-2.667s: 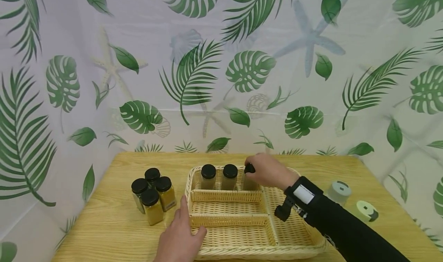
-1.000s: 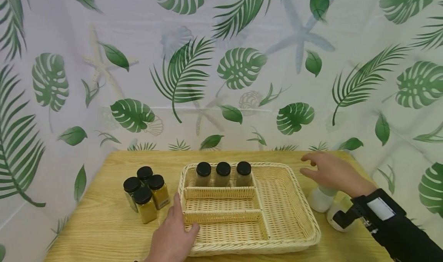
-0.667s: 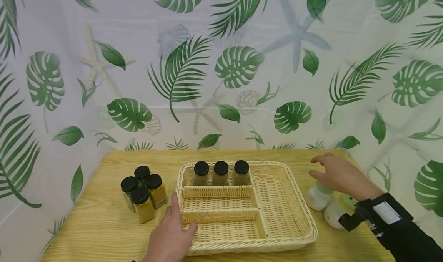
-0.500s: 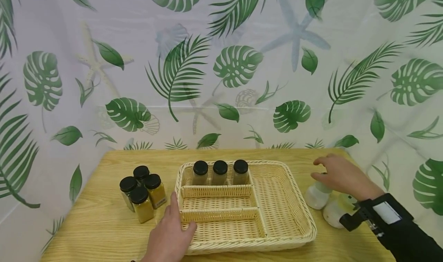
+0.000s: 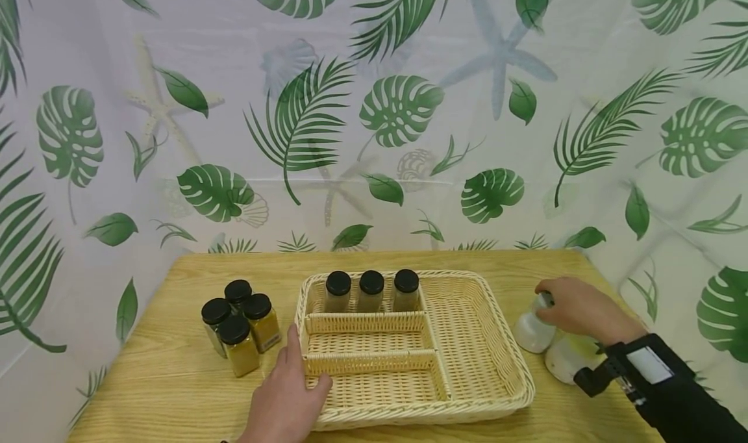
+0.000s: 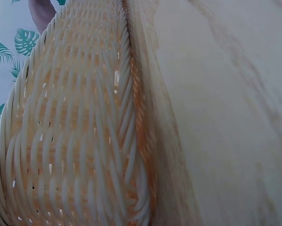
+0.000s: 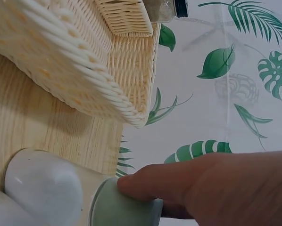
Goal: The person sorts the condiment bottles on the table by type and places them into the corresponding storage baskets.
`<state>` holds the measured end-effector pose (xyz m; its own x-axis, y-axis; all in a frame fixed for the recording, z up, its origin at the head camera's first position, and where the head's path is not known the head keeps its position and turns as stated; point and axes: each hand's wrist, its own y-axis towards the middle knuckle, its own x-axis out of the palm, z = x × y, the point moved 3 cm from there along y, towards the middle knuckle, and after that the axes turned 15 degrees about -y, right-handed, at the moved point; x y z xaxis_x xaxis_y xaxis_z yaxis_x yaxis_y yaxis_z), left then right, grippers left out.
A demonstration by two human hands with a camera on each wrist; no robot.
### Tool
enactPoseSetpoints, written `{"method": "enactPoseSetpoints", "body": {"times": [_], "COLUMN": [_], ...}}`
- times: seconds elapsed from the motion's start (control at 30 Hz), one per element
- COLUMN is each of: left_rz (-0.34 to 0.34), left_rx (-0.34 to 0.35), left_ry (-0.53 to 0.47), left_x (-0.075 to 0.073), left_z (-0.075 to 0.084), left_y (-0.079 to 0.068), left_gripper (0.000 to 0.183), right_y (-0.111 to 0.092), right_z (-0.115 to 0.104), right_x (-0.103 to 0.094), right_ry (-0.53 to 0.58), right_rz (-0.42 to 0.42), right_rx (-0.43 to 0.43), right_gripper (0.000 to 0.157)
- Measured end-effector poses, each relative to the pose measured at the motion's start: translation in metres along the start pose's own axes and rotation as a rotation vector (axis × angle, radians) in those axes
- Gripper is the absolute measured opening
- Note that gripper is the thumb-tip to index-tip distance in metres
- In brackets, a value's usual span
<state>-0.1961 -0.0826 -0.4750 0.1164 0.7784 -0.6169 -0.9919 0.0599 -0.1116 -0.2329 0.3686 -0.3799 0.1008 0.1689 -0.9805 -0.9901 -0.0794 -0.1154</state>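
My right hand (image 5: 584, 310) pinches the pale green lid (image 7: 127, 207) of a white jar (image 5: 533, 334), which stands on the table right of a wicker basket (image 5: 479, 339). Beside that jar is a second white jar (image 5: 563, 363) with a yellowish-green lid, partly covered by the wrist. With fingers stretched out and thumb spread, my left hand (image 5: 289, 394) rests on the basket's front left corner. In the left wrist view, the basket's woven wall (image 6: 70, 117) fills the left side. Three black-lidded jars (image 5: 371, 293) stand upright in a row in the back left compartment.
Several black-lidded jars (image 5: 239, 329) with yellow or greenish contents stand grouped on the wooden table (image 5: 158, 378), left of the basket. Low dividers (image 5: 374, 360) split the basket's left part; one long compartment runs down its right. A leaf-patterned cloth (image 5: 350, 118) hangs behind.
My right hand has gone from a black-lidded jar in the basket to the white jar on the right, and its fingers have closed on the green lid. The left hand stays at the basket.
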Motion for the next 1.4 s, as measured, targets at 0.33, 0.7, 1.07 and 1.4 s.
{"method": "enactPoseSetpoints", "body": {"times": [0.33, 0.7, 1.07, 1.4], "left_rz": [0.005, 0.000, 0.007, 0.009], "left_rx": [0.000, -0.006, 0.003, 0.001], "left_ry": [-0.001, -0.001, 0.003, 0.003], "left_x": [0.000, 0.000, 0.000, 0.000], "left_z": [0.000, 0.001, 0.001, 0.001], "left_y": [-0.001, -0.001, -0.002, -0.002], "left_gripper": [0.098, 0.098, 0.097, 0.098], "right_y": [0.001, 0.001, -0.001, -0.001], "right_z": [0.001, 0.003, -0.005, -0.024], "right_x": [0.005, 0.004, -0.020, -0.048], "right_ry": [0.011, 0.011, -0.001, -0.039], "right_rz": [0.024, 0.013, 0.097, 0.216], "right_rx": [-0.005, 0.012, -0.017, -0.072], "right_gripper": [0.044, 0.046, 0.033, 0.023]}}
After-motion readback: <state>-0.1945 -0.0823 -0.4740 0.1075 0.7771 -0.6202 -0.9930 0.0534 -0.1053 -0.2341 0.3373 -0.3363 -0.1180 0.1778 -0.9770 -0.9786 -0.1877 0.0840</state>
